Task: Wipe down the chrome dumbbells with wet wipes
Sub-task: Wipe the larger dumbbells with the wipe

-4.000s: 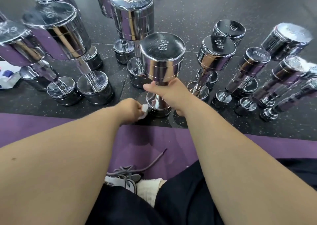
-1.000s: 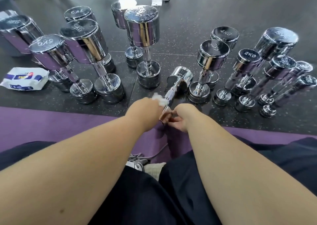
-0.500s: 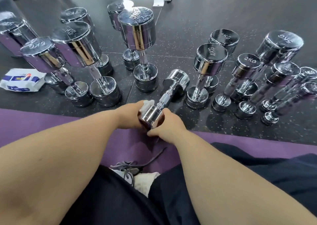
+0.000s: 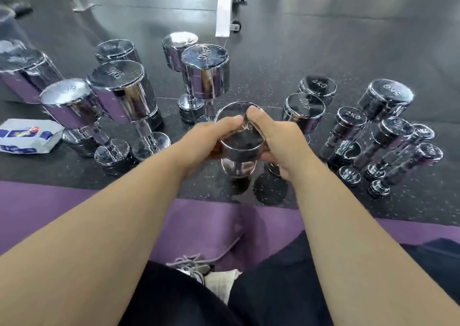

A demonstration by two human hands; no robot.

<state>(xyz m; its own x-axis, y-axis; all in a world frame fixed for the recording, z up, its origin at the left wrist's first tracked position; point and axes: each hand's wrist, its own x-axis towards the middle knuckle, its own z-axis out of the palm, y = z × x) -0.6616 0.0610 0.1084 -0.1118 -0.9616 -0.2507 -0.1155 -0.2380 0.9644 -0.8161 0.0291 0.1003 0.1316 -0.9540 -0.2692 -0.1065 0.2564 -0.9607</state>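
A chrome dumbbell (image 4: 240, 149) stands upright on the dark floor in front of me, its lower head (image 4: 237, 170) on the ground. My left hand (image 4: 206, 141) wraps the left side of its top head. My right hand (image 4: 281, 141) grips the right side, thumb across the top. The white wipe I held earlier does not show; it may be under my left palm. Several more chrome dumbbells stand around, such as a big one (image 4: 205, 72) behind and a 4 kg one (image 4: 305, 111) to the right.
A white and blue wet-wipes packet (image 4: 27, 136) lies on the floor at the left. A purple mat (image 4: 74, 208) runs under my arms. My dark trousers, a sock and a shoe (image 4: 199, 268) are at the bottom. A white equipment leg on wheels (image 4: 225, 9) stands at the back.
The dumbbell, tilted and lying towards me half a second ago, now stands upright. Both hands have moved up onto its top head, and the wipe has gone out of sight.
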